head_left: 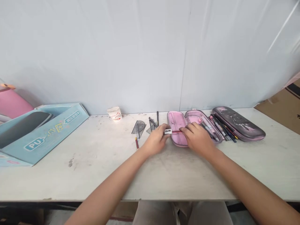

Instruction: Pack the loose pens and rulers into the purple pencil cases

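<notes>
My left hand [156, 139] pinches a small white pencil sharpener [168, 131] between thumb and fingers. A red pencil [177, 131] runs level from the sharpener to my right hand [198, 136], whose fingers are closed around its other end. The pencil's tip is at the sharpener; how deep it sits inside I cannot tell. Beneath and behind both hands an open pink pencil case [180, 144] lies flat on the table, with several pens and markers [209, 126] in its right half. My right hand covers part of that case.
Left of my hands lie a protractor and set square [139, 127], a short red pencil [136, 142] and black pens [157, 118]. A paper cup [114, 114] stands near the wall. Loose pens [225, 129] and a dark closed case [239, 123] lie right; a blue box [56, 134] is far left.
</notes>
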